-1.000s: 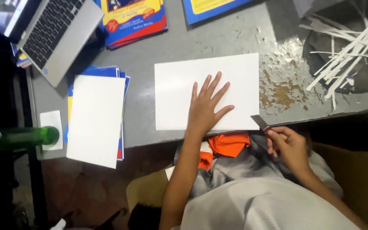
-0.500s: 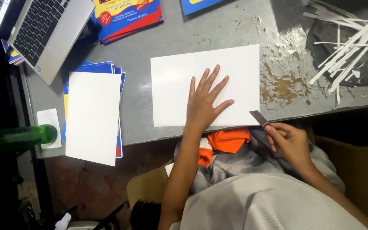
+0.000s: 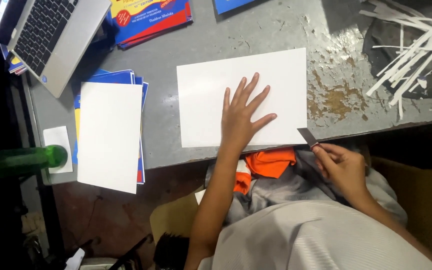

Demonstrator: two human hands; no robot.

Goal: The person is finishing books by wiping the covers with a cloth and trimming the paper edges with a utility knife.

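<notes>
Head view: left hand (image 3: 241, 120) lies flat, fingers spread, pinning the white rectangular paper sheet (image 3: 211, 100) on the grey worn metal counter (image 3: 276, 30); right hand (image 3: 343, 167), grip pinched on a small dark flat blade (image 3: 307, 136), sits at the sheet's near right corner; a clean cut likely wants firm, steady pressure

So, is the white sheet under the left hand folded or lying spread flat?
Spread flat. The white sheet shows all straight edges and no crease, and the left hand presses on it with open fingers on the grey table.
</notes>
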